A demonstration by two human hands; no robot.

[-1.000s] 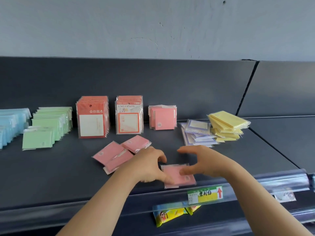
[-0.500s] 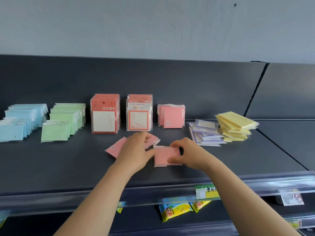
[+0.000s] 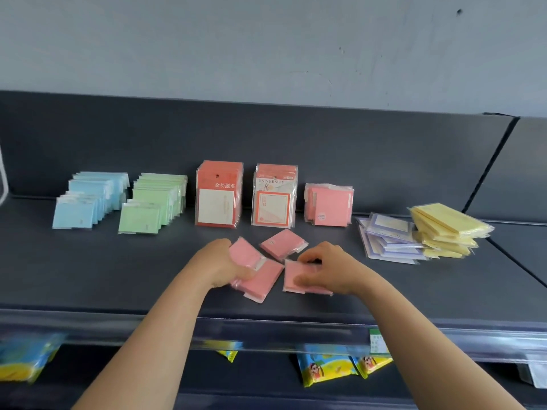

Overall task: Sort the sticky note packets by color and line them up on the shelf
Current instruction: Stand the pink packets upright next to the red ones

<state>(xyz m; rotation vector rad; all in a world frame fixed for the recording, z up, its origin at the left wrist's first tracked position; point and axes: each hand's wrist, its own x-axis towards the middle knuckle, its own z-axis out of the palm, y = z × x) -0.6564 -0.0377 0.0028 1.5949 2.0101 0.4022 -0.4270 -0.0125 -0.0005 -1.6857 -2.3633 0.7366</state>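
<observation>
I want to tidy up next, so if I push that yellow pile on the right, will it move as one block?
Probably not. The yellow pile is fanned out and tilted, so a push would likely shear it apart. Its wrapping looks glossy, so the packets may slide over one another. Each looks thin and flat, so probably light.

Pale grey wall up top, scuffed, marked by one small dark spot near the right. Clear plastic price rail low down, carrying a green label at right. Beneath it, bright cartoon-printed packets hanging in blue and yellow, with another blurred packet at far left.
</observation>
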